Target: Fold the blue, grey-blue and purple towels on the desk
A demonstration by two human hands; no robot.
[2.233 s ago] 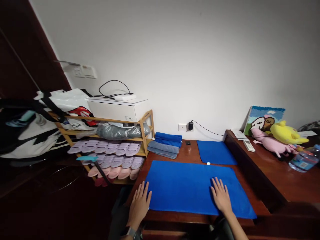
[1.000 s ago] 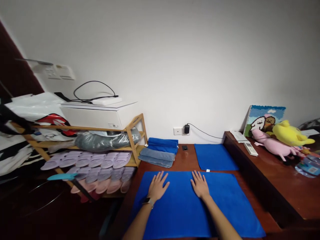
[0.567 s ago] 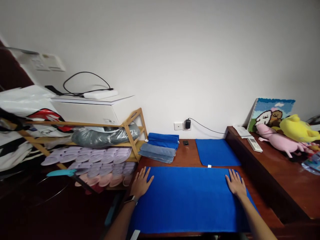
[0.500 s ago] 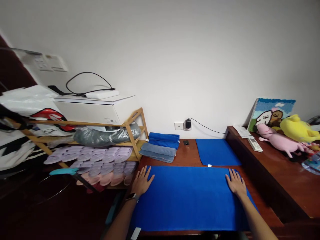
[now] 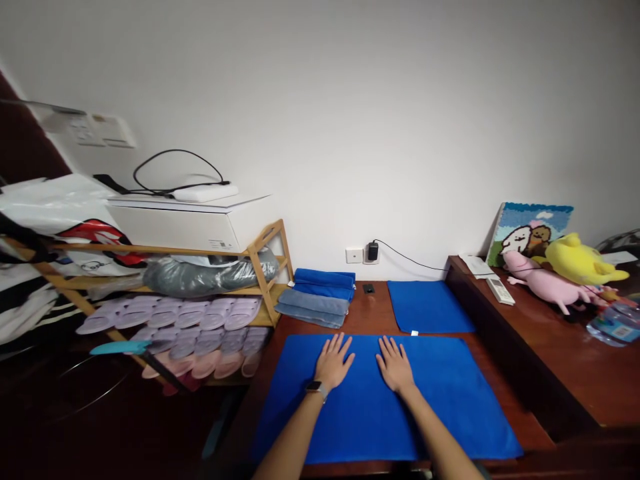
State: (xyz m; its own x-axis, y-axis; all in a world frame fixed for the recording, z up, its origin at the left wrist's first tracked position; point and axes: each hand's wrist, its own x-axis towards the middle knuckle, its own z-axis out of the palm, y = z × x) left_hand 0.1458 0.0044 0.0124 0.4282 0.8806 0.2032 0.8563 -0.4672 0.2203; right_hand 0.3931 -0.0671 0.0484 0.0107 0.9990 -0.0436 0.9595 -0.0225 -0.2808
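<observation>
Spread flat on a desk (image 5: 373, 316): a blue cloth (image 5: 365, 430), with left hand (image 5: 333, 367) and right hand (image 5: 395, 367) palm-down near its far edge, both open and empty, fingers slightly spread. Beyond, folded towels (image 5: 313, 309) at left, smaller cloth (image 5: 430, 307) at right; then a wall charger (image 5: 373, 251).

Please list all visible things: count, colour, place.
desk: 1, brown, centre
large towel: 1, blue, desk front
small towel: 1, blue, behind it
folded towels: 2+, blue/grey, desk back
shelf: 1, tan, left
slippers: many, purple/pink, shelf
bundle: 1, grey, shelf
box: 1, white, shelf top
cables: 2+, black, box top/wall
bag: 1+, white/red, left
plug: 1, black, wall
picture: 1, multicoloured, right
soft toys: 2+, pink/yellow, right
remote: 1, white, right
bottle: 1, clear, right
watch: 1, dark, left wrist
left hand and right hand: 2, bare, large towel
</observation>
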